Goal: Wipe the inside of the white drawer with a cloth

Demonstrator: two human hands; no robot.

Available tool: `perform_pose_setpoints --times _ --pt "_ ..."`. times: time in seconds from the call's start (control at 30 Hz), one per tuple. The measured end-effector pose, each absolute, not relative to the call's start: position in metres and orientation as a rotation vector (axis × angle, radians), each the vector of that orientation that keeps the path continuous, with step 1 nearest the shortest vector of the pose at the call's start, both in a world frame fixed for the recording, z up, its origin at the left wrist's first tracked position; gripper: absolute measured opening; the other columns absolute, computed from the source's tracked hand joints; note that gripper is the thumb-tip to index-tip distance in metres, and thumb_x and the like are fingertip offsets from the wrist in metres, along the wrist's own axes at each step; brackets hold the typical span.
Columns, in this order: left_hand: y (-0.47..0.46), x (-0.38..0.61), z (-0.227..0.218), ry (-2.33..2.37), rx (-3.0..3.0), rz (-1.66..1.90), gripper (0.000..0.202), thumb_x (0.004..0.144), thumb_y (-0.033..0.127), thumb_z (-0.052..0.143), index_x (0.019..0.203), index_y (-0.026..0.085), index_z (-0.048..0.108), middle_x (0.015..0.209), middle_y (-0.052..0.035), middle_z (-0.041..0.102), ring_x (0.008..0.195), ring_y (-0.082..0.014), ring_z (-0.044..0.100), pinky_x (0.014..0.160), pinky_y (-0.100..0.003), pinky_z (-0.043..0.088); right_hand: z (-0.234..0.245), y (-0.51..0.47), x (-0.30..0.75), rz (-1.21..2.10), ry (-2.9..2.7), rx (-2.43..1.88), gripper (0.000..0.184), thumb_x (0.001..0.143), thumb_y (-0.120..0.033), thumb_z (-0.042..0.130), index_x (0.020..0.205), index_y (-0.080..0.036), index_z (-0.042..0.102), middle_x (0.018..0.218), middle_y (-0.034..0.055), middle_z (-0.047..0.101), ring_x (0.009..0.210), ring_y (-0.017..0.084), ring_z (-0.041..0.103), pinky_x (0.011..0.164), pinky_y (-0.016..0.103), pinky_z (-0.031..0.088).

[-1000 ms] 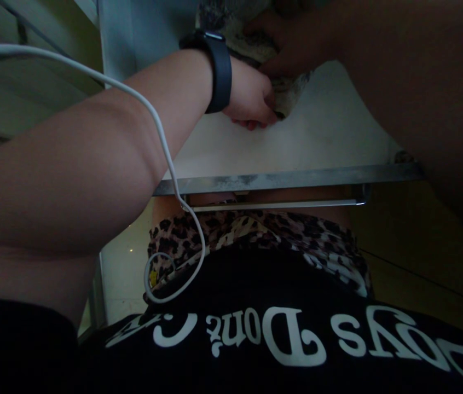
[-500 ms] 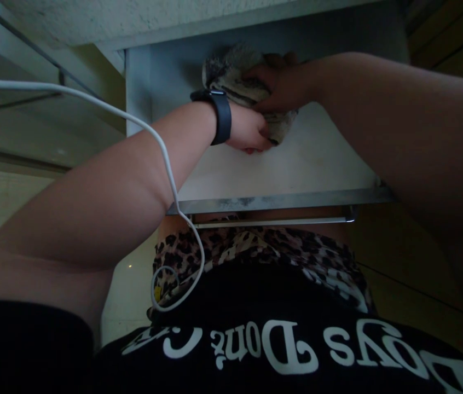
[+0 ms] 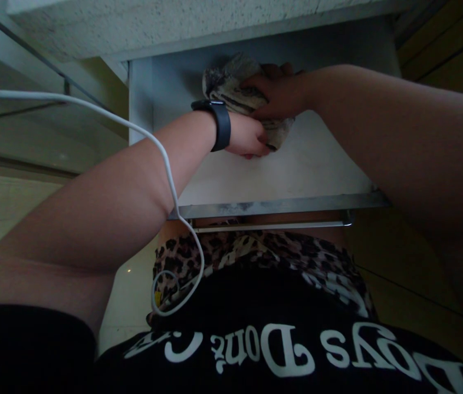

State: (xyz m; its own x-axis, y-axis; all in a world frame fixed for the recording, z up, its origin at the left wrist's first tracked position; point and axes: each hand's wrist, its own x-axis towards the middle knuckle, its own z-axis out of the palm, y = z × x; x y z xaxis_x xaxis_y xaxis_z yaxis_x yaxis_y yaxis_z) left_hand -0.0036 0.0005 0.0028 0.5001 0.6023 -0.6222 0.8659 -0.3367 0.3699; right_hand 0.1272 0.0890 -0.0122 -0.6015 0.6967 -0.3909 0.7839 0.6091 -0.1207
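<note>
A bundled patterned cloth (image 3: 227, 87), grey and cream, lies at the back of an open white drawer (image 3: 297, 169). My left hand (image 3: 248, 139), with a dark watch on its wrist, curls its fingers around the cloth's lower edge. My right hand (image 3: 278, 96) presses on top of the cloth from the right, fingers wrapped over it. Both hands grip the same bundle inside the drawer.
The drawer's metal front edge (image 3: 276, 207) with a bar handle sits just before my body. A white cable (image 3: 166, 164) drapes over my left forearm down to my waist. A speckled countertop (image 3: 153, 22) overhangs the drawer. Pale floor lies to the left.
The view has tilted up, showing more of the drawer's back and the countertop. Both hands stay on the cloth in the drawer, hardly shifted.
</note>
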Motion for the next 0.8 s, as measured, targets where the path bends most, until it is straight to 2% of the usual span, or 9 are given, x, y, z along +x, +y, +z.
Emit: perform_pose_setpoints --times 0.17,0.5,0.57,0.7,0.8 --pt "0.0022 -0.0055 -0.0006 1.191 2.071 -0.503 0.051 0.097 0.054 0.046 0.105 0.015 0.077 0.098 -0.0079 0.074 0.085 -0.0183 0.063 0.082 -0.03 0.04 -0.0092 0.0878 0.127 -0.405 2.529 1.206 0.096 0.086 -0.068 0.068 0.169 -0.049 0.024 0.173 0.008 0.017 0.161 0.048 0.021 0.127 0.074 0.027" --pt "0.0026 -0.0056 -0.0016 1.189 2.061 -0.484 0.045 0.098 0.054 0.047 0.101 0.017 0.074 0.096 -0.004 0.074 0.083 -0.016 0.062 0.078 -0.028 0.04 -0.0099 0.0862 0.1257 -0.396 2.523 1.208 0.099 0.085 -0.07 0.068 0.17 -0.047 0.023 0.173 0.0088 0.017 0.161 0.048 0.021 0.129 0.072 0.026" --pt "0.0028 -0.0053 -0.0017 1.186 2.083 -0.49 0.046 0.098 0.054 0.047 0.098 0.016 0.073 0.095 -0.0048 0.074 0.082 -0.0158 0.061 0.078 -0.028 0.039 -0.0107 0.087 0.1258 -0.396 2.53 1.206 0.098 0.085 -0.069 0.069 0.169 -0.047 0.023 0.173 0.0087 0.016 0.161 0.048 0.021 0.129 0.072 0.026" --pt "0.0034 -0.0054 -0.003 1.201 2.043 -0.497 0.049 0.097 0.054 0.046 0.105 0.015 0.075 0.097 -0.0071 0.074 0.082 -0.0164 0.061 0.079 -0.029 0.041 -0.0112 0.0887 0.1254 -0.385 2.538 1.21 0.099 0.085 -0.069 0.069 0.17 -0.045 0.025 0.172 0.009 0.018 0.161 0.048 0.021 0.13 0.07 0.027" --pt "0.0038 -0.0065 -0.0043 1.183 2.038 -0.469 0.05 0.095 0.056 0.048 0.104 0.014 0.076 0.095 -0.0079 0.073 0.081 -0.0178 0.061 0.079 -0.031 0.042 -0.0104 0.0889 0.1243 -0.381 2.525 1.206 0.101 0.084 -0.071 0.069 0.171 -0.045 0.023 0.172 0.0089 0.018 0.162 0.047 0.021 0.132 0.067 0.027"
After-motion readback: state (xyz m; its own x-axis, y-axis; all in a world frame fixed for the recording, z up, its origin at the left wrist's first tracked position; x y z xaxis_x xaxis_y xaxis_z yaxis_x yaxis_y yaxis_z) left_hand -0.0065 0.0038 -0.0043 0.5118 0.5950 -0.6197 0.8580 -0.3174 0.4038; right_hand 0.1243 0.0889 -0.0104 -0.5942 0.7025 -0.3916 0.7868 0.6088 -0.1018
